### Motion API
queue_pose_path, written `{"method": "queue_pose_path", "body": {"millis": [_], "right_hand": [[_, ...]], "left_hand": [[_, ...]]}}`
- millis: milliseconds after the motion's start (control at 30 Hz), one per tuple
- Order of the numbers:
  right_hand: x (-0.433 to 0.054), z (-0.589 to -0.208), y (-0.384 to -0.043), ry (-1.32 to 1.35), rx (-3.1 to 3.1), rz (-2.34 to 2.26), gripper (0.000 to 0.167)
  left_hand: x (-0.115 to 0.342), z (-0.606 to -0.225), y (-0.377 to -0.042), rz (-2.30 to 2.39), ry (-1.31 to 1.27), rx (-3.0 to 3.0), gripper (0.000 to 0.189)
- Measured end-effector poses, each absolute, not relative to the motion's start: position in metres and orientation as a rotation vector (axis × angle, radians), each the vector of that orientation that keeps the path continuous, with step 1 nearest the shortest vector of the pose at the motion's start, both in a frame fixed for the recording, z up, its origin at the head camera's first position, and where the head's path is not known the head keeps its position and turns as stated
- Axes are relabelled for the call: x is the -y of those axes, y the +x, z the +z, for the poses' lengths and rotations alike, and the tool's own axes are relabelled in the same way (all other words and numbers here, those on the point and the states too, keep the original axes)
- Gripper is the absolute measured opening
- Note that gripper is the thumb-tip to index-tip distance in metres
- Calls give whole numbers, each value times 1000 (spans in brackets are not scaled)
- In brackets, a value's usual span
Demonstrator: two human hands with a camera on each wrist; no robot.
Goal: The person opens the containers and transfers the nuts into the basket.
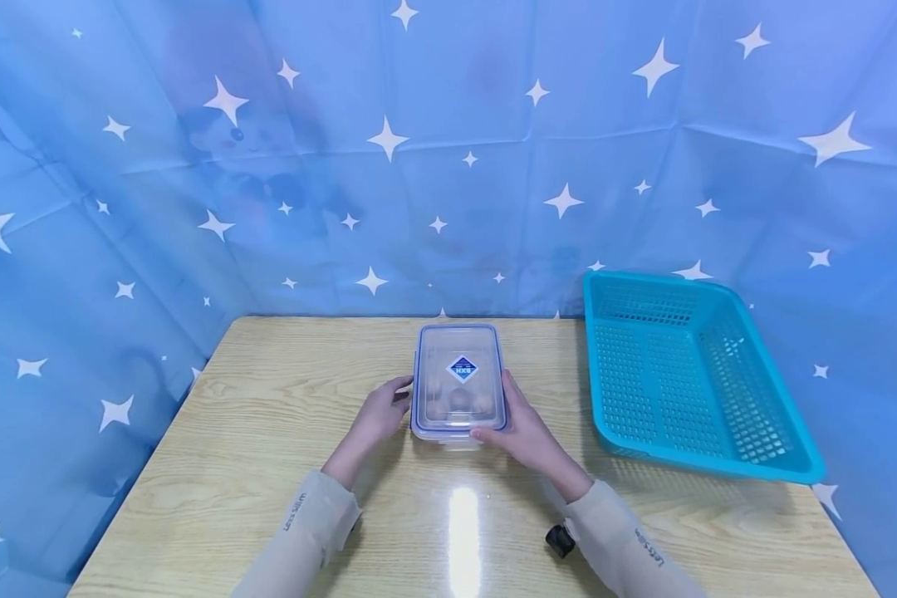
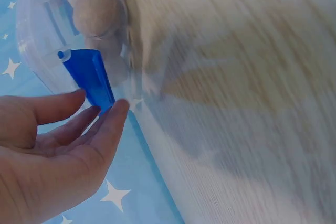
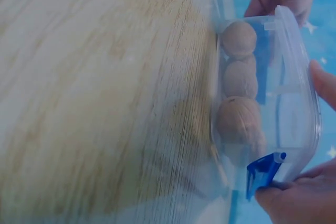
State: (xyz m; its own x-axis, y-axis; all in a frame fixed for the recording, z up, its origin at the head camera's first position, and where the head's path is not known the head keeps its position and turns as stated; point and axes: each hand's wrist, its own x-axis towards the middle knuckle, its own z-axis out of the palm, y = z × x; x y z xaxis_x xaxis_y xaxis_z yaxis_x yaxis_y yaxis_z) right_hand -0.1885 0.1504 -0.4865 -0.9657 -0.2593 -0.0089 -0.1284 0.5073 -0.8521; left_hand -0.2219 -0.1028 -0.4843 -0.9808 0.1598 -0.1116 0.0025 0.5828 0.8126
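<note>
A clear plastic food container [image 1: 459,390] with a blue-edged lid lies on the table. Several brown walnuts [image 3: 239,116] show through its wall. Along its left side is my left hand [image 1: 381,411]; in the left wrist view the thumb and fingertips close around a blue latch [image 2: 92,77] that sticks out from the side. On the opposite side my right hand [image 1: 523,428] holds the container, thumb on the lid near the front corner. Its other fingers are at the right side, by another blue latch [image 3: 264,171] angled outward.
A turquoise plastic basket [image 1: 706,461] with perforated walls stands at the right of the wooden table [image 1: 269,465]. Behind and to the sides hangs a blue curtain [image 1: 448,183] with white stars. A small black object [image 1: 560,541] is by the right sleeve.
</note>
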Motion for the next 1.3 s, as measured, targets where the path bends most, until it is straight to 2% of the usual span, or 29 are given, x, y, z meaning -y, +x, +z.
{"method": "queue_pose_path", "body": {"millis": [167,433,733,900,1033,1300], "right_hand": [[-151,-487,-189,-344,-2608,-1459,116],[-150,-489,-189,-364,-2606,-1481,115],[-150,-486,-189,-461,-2617,-1557,111],[-151,-481,-190,-374,-2672,-1463,107],[-152,-475,-195,-304,-2711,-1336,98],[-153,-469,-202,-244,-2706,-1363,79]], "left_hand": [[102,-481,-220,1521,142,-2610,44],[102,-479,-215,1750,146,-2468,53],[101,-479,-213,1825,158,-2399,63],[99,-480,-214,1799,141,-2404,65],[98,-481,-215,1806,123,-2403,67],[97,-478,-215,1851,128,-2380,68]]}}
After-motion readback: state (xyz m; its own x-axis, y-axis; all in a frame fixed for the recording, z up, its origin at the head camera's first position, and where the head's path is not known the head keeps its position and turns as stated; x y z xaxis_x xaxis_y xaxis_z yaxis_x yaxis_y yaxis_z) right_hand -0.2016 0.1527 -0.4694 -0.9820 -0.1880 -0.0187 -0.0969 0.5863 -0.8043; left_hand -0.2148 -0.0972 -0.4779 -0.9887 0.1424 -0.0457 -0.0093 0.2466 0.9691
